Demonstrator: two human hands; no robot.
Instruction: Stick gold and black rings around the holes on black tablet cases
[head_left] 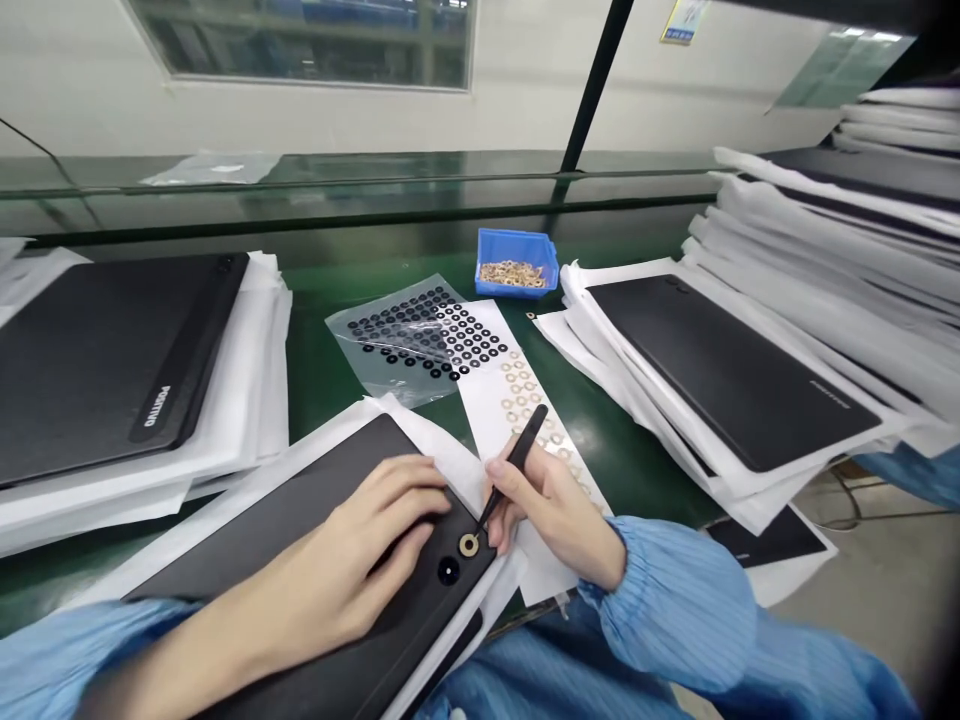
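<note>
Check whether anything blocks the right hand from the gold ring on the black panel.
Nothing visible does: tweezers in the right hand point at the gold ring, and the left hand lies beside it.

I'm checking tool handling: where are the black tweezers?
In the head view, just right of centre, the black tweezers are in the right hand, tips near the gold ring.

A pale wall (540,60) is standing behind a shiny green table (637,475). A wide window (315,40) is sitting in the wall, and another window (840,68) is showing at the right. A black pole (595,90) is slanting past the wall. A small sign (683,18) is hanging high. Grey floor (896,545) is peeking out.
</note>
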